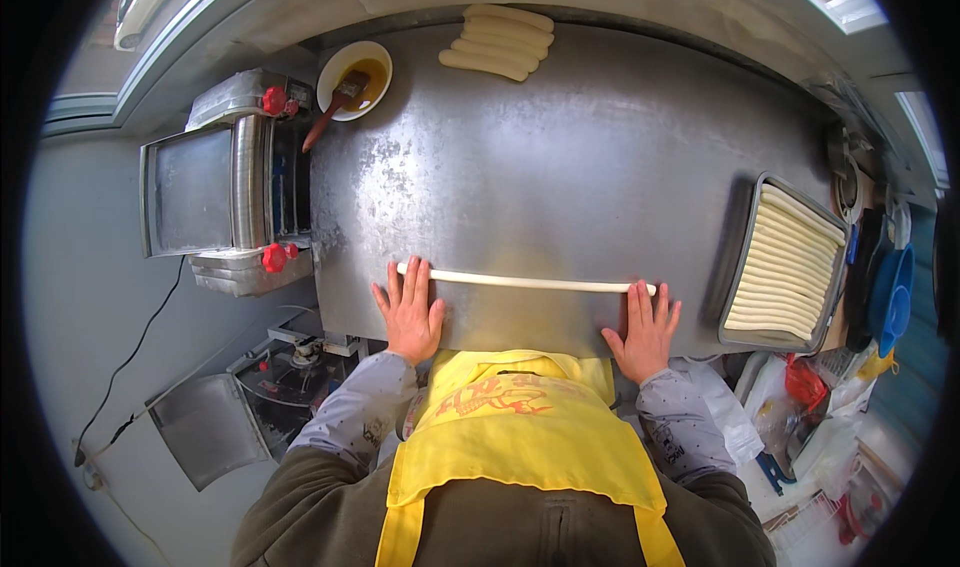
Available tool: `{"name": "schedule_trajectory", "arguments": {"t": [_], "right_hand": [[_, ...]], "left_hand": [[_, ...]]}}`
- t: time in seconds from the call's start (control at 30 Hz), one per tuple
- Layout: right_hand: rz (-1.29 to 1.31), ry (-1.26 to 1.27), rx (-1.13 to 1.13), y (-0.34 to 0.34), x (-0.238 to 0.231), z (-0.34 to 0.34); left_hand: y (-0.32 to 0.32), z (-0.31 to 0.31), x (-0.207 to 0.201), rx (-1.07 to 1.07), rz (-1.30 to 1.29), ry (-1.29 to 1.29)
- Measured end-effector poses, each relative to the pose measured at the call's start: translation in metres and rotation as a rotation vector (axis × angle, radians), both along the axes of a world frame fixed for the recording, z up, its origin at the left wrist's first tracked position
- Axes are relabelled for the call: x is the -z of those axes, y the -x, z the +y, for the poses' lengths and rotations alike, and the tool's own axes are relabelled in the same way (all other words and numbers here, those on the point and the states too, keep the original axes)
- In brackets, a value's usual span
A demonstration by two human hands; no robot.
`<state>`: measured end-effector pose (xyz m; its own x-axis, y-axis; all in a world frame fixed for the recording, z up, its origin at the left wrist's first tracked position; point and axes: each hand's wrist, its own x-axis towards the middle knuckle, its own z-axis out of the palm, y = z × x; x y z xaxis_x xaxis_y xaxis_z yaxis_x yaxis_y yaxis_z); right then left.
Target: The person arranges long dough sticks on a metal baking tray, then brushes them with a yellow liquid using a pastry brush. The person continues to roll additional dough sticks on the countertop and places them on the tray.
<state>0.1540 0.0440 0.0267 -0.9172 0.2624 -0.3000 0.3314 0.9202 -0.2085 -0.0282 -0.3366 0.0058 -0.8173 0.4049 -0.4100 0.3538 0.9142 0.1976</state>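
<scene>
A long, thin rope of dough (520, 282) lies crosswise on the metal table near its front edge. My left hand (408, 312) rests flat over the rope's left end, fingers stretched forward and thumb apart. Over the right end lies my right hand (645, 329), also flat with its fingers spread. Neither hand is closed around the dough. Between the two hands the rope is nearly straight and fully visible.
At the far edge lie several thick dough strips (500, 42). A white bowl (325, 79) with yellow liquid and a brush (345, 92) stands far left. Beside the table's left edge is a roller machine (200, 187). A tray (740, 257) on the right holds rows of dough ropes.
</scene>
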Motion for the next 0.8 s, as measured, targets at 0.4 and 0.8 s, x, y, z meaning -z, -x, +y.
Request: {"name": "schedule_trajectory", "arguments": {"t": [0.4,0.8], "right_hand": [[0.087,-0.088,-0.012,0.048,0.021,0.041],[0.215,-0.224,0.025,0.111,0.051,0.071]], "left_hand": [[0.069,0.008,0.019,0.083,0.215,-0.076],[0.151,0.052,0.047,0.078,0.518,-0.191]]}}
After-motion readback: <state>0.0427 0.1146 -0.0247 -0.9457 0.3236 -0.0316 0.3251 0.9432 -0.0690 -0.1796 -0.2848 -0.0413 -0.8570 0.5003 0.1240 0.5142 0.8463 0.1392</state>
